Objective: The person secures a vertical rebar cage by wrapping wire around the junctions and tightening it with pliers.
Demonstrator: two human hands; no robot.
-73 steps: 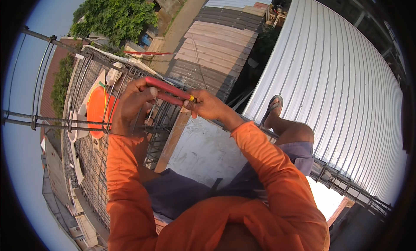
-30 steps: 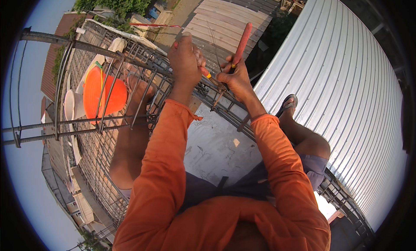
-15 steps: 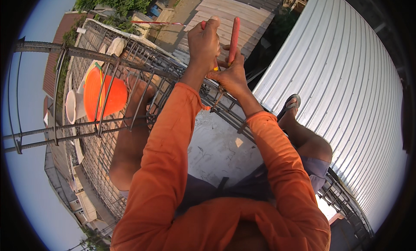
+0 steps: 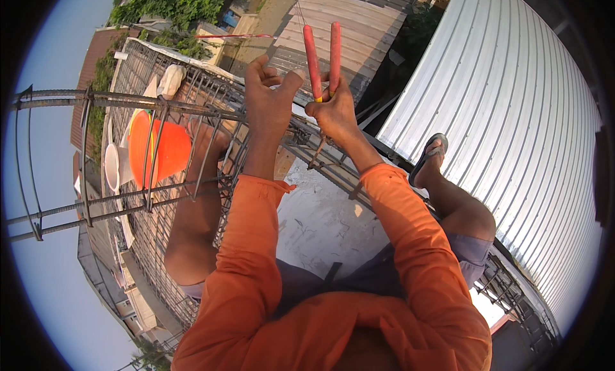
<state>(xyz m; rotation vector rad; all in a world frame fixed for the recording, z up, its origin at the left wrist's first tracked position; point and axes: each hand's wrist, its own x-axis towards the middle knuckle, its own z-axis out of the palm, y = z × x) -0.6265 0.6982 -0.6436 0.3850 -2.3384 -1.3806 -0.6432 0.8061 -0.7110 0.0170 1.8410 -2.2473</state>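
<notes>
My right hand (image 4: 337,117) grips red-handled pincers (image 4: 312,60) near the yellow-marked base of the handles. The two handles point away from me, slightly spread. The jaws are hidden by my fingers. Just left of them my left hand (image 4: 264,108) is raised with curved fingers apart, off the tool; I make out nothing in it. Faint thin wires show by the handle tips, and I cannot tell what holds them. Beneath both hands runs a cage of steel rebar (image 4: 336,172), with a short rusty bar end (image 4: 316,154) below my right hand.
To the left, an orange bucket (image 4: 170,150) and a white bucket (image 4: 114,166) sit by a rebar grid (image 4: 144,233). Another rebar cage (image 4: 57,96) juts across there. Corrugated metal roofing (image 4: 500,108) slopes at right, beside my sandaled foot (image 4: 430,154). A pale surface (image 4: 320,217) lies between my legs.
My left hand has let go of one pincer handle and moved left, its fingers opening. The pincers now stand with both handles together in my right hand.
</notes>
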